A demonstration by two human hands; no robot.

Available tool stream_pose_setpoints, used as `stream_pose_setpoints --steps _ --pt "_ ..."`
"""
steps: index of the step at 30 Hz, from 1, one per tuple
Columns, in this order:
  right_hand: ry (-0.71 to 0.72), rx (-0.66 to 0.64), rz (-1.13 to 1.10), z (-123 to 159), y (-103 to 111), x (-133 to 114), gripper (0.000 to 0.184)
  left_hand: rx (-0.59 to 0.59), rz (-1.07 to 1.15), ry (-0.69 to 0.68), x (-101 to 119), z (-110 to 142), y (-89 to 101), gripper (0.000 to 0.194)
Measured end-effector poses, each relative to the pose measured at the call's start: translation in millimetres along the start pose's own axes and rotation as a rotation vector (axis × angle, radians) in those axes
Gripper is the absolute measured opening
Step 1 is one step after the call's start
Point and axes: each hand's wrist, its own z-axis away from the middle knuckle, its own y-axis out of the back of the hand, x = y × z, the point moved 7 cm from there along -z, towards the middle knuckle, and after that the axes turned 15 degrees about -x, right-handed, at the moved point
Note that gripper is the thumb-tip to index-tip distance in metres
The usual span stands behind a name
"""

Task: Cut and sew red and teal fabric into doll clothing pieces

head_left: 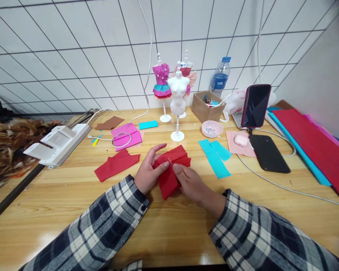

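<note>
White tiled wall with dark grout lines stands behind a wood-grain tabletop. Plain pale side wall at right. Glare patches mark the tabletop's near part.

My right hand hides part of the red piece. The bowl's bits look too tiny to tell.

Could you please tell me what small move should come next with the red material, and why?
I'd probably push the thin needle-like piece through the folded red material, since the right hand seems to pinch it there while the left hand holds the material.
</note>
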Motion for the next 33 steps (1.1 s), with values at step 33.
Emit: stream_pose_setpoints --steps 33 --pt "-0.081 0.029 0.022 -0.6 2.1 -1.0 0.045 0.08 -0.425 0.067 -1.7 6.0 -0.7 0.043"
